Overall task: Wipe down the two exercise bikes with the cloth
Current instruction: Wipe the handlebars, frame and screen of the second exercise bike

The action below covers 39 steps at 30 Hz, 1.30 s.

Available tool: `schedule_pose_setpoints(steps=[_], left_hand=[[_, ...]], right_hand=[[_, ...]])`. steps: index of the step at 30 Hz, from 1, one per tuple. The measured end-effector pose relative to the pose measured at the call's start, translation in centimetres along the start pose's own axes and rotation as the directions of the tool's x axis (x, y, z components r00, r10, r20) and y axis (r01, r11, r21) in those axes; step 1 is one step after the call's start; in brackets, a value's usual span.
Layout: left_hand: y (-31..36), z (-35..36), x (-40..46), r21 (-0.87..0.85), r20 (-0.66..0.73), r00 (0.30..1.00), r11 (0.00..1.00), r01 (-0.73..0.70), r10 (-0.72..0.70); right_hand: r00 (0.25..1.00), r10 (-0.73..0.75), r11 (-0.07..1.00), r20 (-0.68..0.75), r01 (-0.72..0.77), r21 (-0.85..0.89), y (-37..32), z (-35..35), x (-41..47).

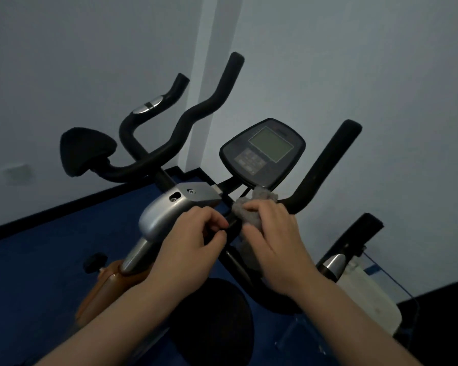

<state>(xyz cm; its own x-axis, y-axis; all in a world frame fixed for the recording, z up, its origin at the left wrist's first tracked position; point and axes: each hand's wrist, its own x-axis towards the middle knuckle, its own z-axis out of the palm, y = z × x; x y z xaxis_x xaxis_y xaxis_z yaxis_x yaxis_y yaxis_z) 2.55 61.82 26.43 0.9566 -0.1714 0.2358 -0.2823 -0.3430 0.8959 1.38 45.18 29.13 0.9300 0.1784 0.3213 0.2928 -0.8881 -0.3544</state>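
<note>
Head view, single entry. Near exercise bike (169, 210): silver stem housing, black handlebar, grey console (262, 151) with a blank screen; black saddle (212, 320) at the lower centre. Second exercise bike (154, 143) just behind it, black bars and a black saddle. Cloth (249, 210): grey, fluffy, bunched on the handlebar's centre bar below the console. Right hand (273, 241) grips the cloth, fingers curled over it and the bar. Left hand (193, 239) pinches a black part of the bar just beside the cloth; what it holds exactly is hard to tell. Handling, judged: cloth light, soft, pliable, best wadded in the palm and wrapped round tubing; bikes heavy and rigid, console best wiped gently. Floor (50, 247): blue, with a dark skirting. Walls pale, room dim. White container (368, 297) in a clear tray at right.
</note>
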Motion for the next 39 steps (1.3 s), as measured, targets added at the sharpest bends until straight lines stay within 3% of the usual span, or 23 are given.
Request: schedule_pose_setpoints(steps=[3, 6, 7, 12, 14, 17, 20, 24, 27, 30, 32, 36, 39], left_hand=[[-0.2, 0.4, 0.5, -0.021, 0.005, 1.0, 1.0, 0.02, -0.02], [-0.4, 0.5, 0.4, -0.052, -0.004, 1.0, 0.998, 0.025, -0.026], [-0.6, 0.4, 0.3, -0.059, -0.009, 1.0, 0.998, 0.029, -0.03], [-0.4, 0.8, 1.4, -0.008, -0.013, 1.0, 1.0, -0.021, 0.021], [0.1, 1.5, 2.5, 0.019, -0.044, 0.999, 1.0, -0.02, 0.021], [0.4, 2.4, 3.4, 0.021, -0.063, 0.998, 1.0, 0.01, -0.009], [-0.3, 2.5, 3.3, -0.002, -0.073, 0.997, 1.0, 0.005, -0.005], [-0.6, 2.5, 3.2, 0.008, -0.07, 0.997, 1.0, -0.025, 0.026], [-0.7, 2.6, 3.1, 0.016, -0.075, 0.997, 0.999, -0.032, 0.033], [-0.7, 2.6, 3.2, 0.02, -0.081, 0.996, 0.999, -0.033, 0.035], [-0.8, 2.5, 3.2, 0.018, -0.082, 0.996, 0.999, -0.036, 0.038], [-0.8, 2.6, 3.2, 0.028, -0.076, 0.996, 0.998, -0.048, 0.051], [-0.7, 2.6, 3.2, 0.05, -0.081, 0.995, 0.998, -0.046, 0.05]], right_hand=[[0.975, -0.135, 0.988, 0.178, 0.146, -0.051, 1.3, -1.6, -0.4], [0.992, -0.111, 0.983, -0.06, 0.101, -0.157, 1.2, -1.1, -0.1], [0.986, -0.076, 0.989, -0.149, 0.055, -0.137, 0.8, -0.5, -0.1], [0.937, 0.123, 0.986, -0.328, -0.078, 0.147, 0.8, -1.4, 0.2], [0.899, 0.131, 0.991, -0.418, -0.114, 0.066, 1.9, -2.9, 1.5], [0.905, 0.133, 0.979, -0.404, -0.183, -0.085, 2.0, -2.0, 3.1], [0.887, 0.187, 0.961, -0.421, -0.255, -0.11, 0.4, 1.3, 2.7], [0.934, 0.079, 0.975, -0.348, -0.146, -0.168, 0.0, 1.2, 1.8], [0.943, 0.098, 0.979, -0.319, -0.149, -0.14, 2.0, -1.6, 2.3], [0.883, 0.247, 0.957, -0.4, -0.286, -0.041, 1.4, -1.4, 2.0], [0.868, 0.285, 0.955, -0.407, -0.295, 0.038, -0.4, 0.9, 0.9], [0.939, 0.14, 0.988, -0.315, -0.155, -0.023, -0.3, 0.8, 0.2], [0.846, 0.253, 0.954, -0.469, -0.298, -0.025, 2.1, -1.8, 1.8]])
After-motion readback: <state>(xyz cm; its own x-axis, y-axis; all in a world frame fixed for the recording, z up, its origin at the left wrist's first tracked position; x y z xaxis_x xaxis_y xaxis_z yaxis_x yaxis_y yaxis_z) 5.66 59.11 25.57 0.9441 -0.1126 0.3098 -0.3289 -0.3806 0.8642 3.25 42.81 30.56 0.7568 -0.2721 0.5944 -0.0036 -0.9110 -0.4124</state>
